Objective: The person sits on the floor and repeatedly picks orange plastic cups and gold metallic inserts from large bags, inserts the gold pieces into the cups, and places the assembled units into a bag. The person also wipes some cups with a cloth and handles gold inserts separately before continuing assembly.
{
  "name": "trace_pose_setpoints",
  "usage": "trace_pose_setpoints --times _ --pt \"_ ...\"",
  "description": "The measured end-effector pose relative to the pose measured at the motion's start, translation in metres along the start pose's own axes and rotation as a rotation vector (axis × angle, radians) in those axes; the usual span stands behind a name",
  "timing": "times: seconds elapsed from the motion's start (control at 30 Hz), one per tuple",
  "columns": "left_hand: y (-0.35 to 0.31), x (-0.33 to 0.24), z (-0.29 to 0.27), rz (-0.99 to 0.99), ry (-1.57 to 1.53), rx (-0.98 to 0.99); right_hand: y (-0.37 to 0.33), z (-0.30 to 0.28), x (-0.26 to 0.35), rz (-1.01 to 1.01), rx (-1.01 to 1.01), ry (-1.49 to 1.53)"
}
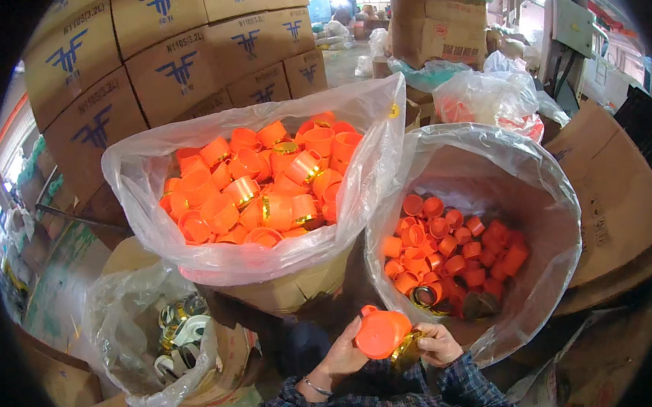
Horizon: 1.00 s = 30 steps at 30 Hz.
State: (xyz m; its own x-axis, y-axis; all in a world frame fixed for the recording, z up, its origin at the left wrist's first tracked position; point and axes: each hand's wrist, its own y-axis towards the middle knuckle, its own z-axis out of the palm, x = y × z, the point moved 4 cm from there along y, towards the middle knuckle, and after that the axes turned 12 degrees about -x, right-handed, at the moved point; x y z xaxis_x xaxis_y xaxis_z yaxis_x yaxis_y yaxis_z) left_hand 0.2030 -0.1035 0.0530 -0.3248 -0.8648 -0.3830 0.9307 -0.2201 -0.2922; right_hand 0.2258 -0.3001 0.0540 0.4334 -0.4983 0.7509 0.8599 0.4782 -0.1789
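Note:
My left hand [346,350] grips an orange plastic cup [379,335] at its left side, its round flat face turned up toward me. A shiny gold band [405,352] sits against the cup's right side, pinched by the fingers of my right hand [439,343]. Whether the band is still joined to the cup cannot be made out. Both hands are close together in front of my body, just below the two large lined containers.
Ahead, a plastic-lined box [270,269] is heaped with orange cups [246,163], several with gold bands. Right of it, a lined bin [565,265] holds smaller-looking orange cups [446,249]. A lined box [116,347] at left contains white and gold pieces. Stacked cartons [178,64] stand behind.

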Motion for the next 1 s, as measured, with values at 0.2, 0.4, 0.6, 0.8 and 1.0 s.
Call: trace_pose_setpoints --times 0.2,0.4,0.6,0.8,1.0 --pt "-0.041 -0.035 -0.009 0.432 0.021 -0.303 0.004 0.030 0.010 -0.062 -0.062 0.080" --pt "-0.047 -0.013 -0.002 0.441 0.190 -0.303 0.021 0.081 -0.014 -0.406 -0.352 -0.580" --pt "-0.049 -0.001 -0.009 0.540 0.180 -0.367 0.002 0.131 -0.015 -1.016 -0.219 -1.242" --pt "-0.054 -0.014 0.006 0.533 0.344 -0.377 0.003 0.133 -0.017 -1.261 -0.193 -1.190" --pt "-0.040 -0.020 -0.003 0.405 0.234 -0.382 0.022 0.117 -0.019 -1.092 -0.186 -1.137"
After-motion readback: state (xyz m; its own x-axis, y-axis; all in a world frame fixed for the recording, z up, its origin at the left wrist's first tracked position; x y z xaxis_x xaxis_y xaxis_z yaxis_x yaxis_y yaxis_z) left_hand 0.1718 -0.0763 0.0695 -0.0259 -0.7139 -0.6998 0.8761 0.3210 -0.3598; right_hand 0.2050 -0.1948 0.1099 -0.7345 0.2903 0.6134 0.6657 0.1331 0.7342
